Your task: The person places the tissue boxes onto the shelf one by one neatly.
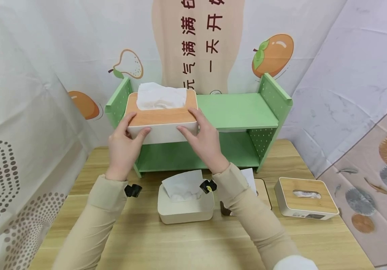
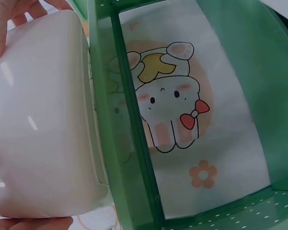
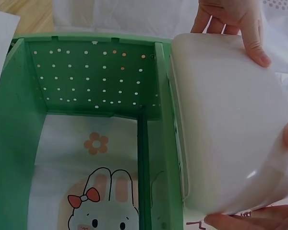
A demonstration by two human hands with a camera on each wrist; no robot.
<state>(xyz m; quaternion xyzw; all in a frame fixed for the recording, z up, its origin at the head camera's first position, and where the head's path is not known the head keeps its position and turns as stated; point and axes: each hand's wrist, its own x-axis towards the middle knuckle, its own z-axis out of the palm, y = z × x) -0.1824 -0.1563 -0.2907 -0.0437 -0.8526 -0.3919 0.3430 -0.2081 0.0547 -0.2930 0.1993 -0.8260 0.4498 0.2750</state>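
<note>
Both hands hold a tissue box (image 1: 161, 117) with a wood-look lid and white sides, at the left end of a green shelf unit's upper board (image 1: 237, 108). A white tissue (image 1: 161, 96) sticks up from its slot. My left hand (image 1: 122, 148) grips the left end, thumb on the front face; my right hand (image 1: 205, 139) grips the right end likewise. In the wrist views the box's white front (image 2: 38, 120) (image 3: 235, 124) lies close along the board's edge. Whether its base touches the board, I cannot tell.
On the wooden table (image 1: 139, 240) stand a cream tissue box (image 1: 185, 213), a dark-sided one (image 1: 264, 193) partly behind my right sleeve, and a wood-topped one (image 1: 306, 195) at right. Perforated green side panels (image 1: 276, 93) bound the shelf. A printed curtain hangs behind.
</note>
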